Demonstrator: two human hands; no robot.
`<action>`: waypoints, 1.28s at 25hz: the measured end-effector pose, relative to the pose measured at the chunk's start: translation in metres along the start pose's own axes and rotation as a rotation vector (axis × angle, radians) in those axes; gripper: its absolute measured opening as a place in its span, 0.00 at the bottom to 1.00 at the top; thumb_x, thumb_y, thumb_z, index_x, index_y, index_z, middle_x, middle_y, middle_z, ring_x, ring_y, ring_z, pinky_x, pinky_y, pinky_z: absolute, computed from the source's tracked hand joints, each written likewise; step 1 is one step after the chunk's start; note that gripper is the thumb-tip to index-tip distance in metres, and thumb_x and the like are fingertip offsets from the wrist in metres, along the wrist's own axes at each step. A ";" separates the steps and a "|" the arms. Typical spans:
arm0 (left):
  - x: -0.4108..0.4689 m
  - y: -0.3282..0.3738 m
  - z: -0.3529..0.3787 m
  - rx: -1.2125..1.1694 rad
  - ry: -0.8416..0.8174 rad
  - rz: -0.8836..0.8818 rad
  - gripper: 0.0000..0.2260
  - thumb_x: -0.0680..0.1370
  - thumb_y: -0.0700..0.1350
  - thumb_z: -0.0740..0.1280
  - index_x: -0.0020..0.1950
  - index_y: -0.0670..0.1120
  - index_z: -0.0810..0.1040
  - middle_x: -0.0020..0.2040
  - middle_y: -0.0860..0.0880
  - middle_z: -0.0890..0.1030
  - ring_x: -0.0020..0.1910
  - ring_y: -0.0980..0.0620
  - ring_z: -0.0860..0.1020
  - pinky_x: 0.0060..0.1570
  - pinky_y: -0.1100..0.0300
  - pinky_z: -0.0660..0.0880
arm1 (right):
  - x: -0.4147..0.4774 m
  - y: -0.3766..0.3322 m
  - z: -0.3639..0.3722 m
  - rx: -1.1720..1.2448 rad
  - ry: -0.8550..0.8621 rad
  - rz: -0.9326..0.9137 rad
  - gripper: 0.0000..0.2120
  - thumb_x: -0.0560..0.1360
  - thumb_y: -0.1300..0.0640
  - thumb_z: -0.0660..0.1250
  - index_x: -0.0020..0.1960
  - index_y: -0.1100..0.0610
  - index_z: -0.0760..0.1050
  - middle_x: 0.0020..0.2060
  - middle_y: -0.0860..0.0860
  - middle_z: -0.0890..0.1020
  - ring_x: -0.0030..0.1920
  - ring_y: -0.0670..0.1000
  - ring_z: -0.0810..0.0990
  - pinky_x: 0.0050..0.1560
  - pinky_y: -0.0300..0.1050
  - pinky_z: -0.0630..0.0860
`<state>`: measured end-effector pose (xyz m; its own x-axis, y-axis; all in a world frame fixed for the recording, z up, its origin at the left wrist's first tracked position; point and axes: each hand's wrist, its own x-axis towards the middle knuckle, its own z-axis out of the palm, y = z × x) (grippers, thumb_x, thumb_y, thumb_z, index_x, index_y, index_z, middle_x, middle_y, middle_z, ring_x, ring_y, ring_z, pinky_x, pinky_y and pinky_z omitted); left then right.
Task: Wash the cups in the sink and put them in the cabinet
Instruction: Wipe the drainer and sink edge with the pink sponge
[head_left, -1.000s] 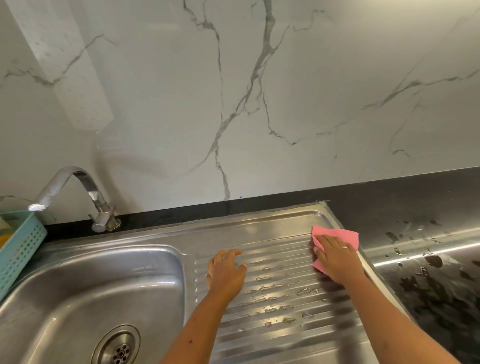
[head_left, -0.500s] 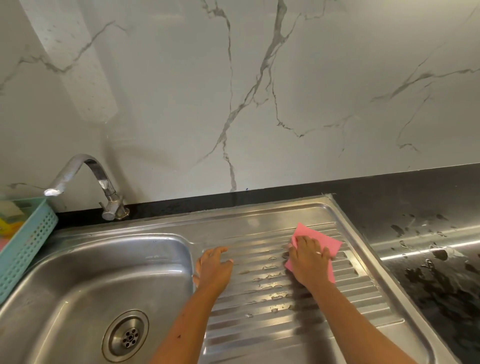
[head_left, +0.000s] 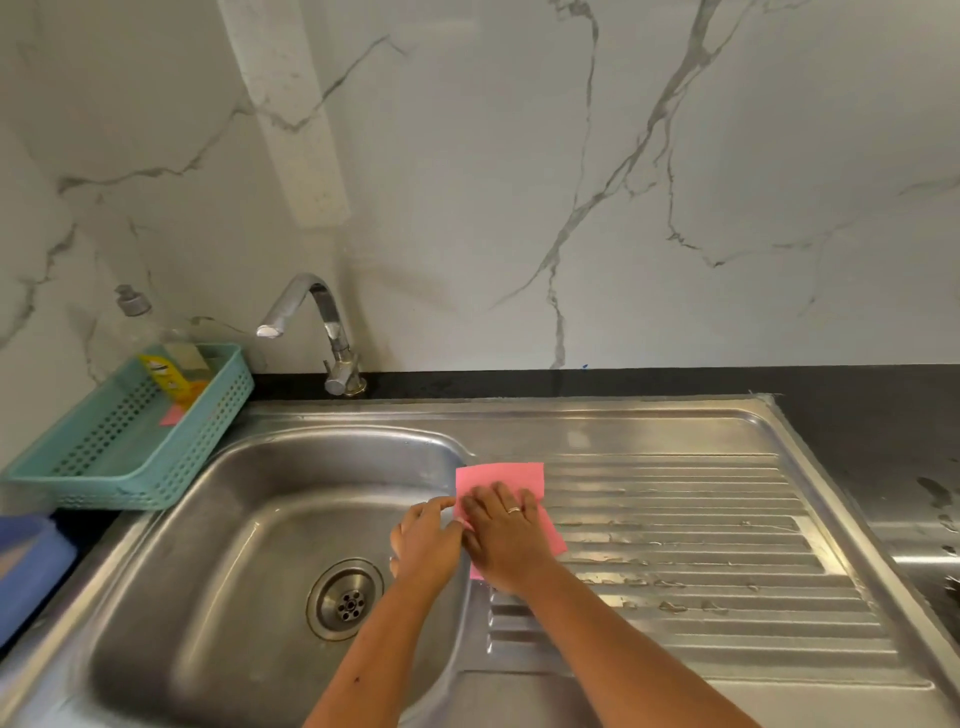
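a: where are the cups?
b: none in view. the sink (head_left: 234, 519) shows only its drain (head_left: 345, 597), and no cabinet is in view. washing and putting away are either done or out of frame; this cannot be settled here.
a: the step shown?
b: wiping, by the look of it. the right hand (head_left: 506, 540), fingers straight, presses a pink cloth (head_left: 498, 480) flat where the sink meets the drainboard (head_left: 701, 519). the left hand (head_left: 423, 543) is just beside it over the sink's edge, forefinger reaching the cloth's border; whether it pinches the cloth cannot be told.
a: what is left?
b: drops (head_left: 649, 582) lie on the drainboard's near ribs, so drying seems unfinished.
a: surroundings?
b: dark counter (head_left: 857, 410), wet at right; tap (head_left: 322, 322) behind the sink; teal basket (head_left: 130, 467) at left holding a bottle (head_left: 135, 322); veined marble wall (head_left: 467, 182).
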<state>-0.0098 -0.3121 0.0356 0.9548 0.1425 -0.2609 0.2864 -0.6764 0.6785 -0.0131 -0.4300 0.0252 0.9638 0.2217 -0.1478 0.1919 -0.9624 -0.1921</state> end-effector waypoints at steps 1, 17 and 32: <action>-0.001 -0.003 -0.001 -0.006 0.000 -0.011 0.16 0.77 0.47 0.62 0.64 0.56 0.75 0.69 0.51 0.72 0.69 0.47 0.66 0.66 0.53 0.60 | -0.002 -0.001 0.002 -0.041 -0.021 -0.002 0.33 0.71 0.40 0.42 0.65 0.53 0.74 0.63 0.51 0.76 0.65 0.56 0.73 0.62 0.63 0.69; -0.048 0.060 0.059 -0.053 -0.041 0.204 0.13 0.80 0.45 0.62 0.63 0.53 0.75 0.68 0.51 0.71 0.70 0.47 0.65 0.71 0.49 0.62 | -0.096 0.161 -0.020 -0.107 0.154 0.257 0.30 0.76 0.42 0.41 0.72 0.50 0.66 0.68 0.47 0.72 0.68 0.53 0.70 0.66 0.56 0.66; -0.091 0.082 0.083 -0.164 0.162 0.281 0.12 0.77 0.35 0.63 0.56 0.50 0.78 0.58 0.51 0.77 0.62 0.51 0.71 0.63 0.60 0.67 | -0.153 0.243 -0.029 -0.146 0.330 0.645 0.21 0.74 0.40 0.59 0.48 0.56 0.78 0.40 0.52 0.80 0.40 0.56 0.78 0.46 0.50 0.68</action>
<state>-0.0800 -0.4405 0.0577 0.9946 0.0886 0.0546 0.0072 -0.5820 0.8132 -0.1085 -0.7022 0.0293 0.8943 -0.4321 0.1162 -0.4315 -0.9016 -0.0312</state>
